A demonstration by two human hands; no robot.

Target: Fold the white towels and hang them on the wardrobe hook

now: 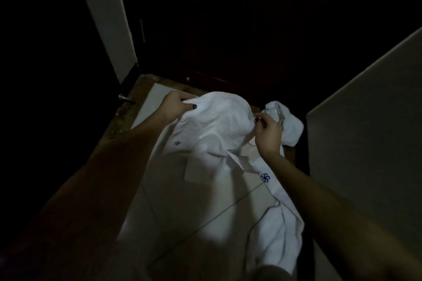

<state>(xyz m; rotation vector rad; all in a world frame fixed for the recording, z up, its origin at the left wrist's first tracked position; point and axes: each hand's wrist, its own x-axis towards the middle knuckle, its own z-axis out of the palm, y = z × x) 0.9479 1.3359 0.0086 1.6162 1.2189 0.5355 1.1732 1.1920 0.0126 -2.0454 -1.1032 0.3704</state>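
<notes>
Now L hand (174,107) & R hand (267,131) pinch towel (217,125) edges.

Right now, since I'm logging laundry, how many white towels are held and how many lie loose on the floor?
Held white towel: 1
Bunched white towel on the floor: 1
Total: 2 in this dim view

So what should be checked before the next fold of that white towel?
1. Left hand grips the towel at its top edge: ok.
2. Right hand pinches the opposite side: ok.
3. Towel spread flat between the hands: not ok, it bulges and hangs bunched.
4. Second towel out of the way: ok, it lies crumpled beyond the right hand.
5. Wardrobe hook located: cannot tell, too dark.
</notes>
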